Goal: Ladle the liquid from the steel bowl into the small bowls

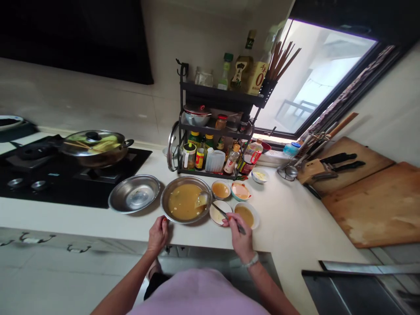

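Note:
My right hand (239, 234) grips the handle of a metal ladle (220, 210), whose bowl dips into the brownish soup (185, 200) at the right side of a large steel basin (164, 208). Closed on the basin's near left rim is my left hand (159, 234). To the basin's right stand several small bowls. One bowl (220, 189) and a white bowl (256, 215) near my right hand hold similar soup. A bowl with a turquoise outside (241, 190) has orange liquid in it. Just under the ladle handle sits a pale bowl (216, 214) with little visible inside.
Left of the basin rests a steel bowl (134, 194), beside a stove (49, 183) carrying a lidded pan (95, 146). Behind stands a black rack (216, 127) of bottles and jars. Cutting boards (377, 203), a knife block (311, 169) and a small bowl (260, 176) are to the right.

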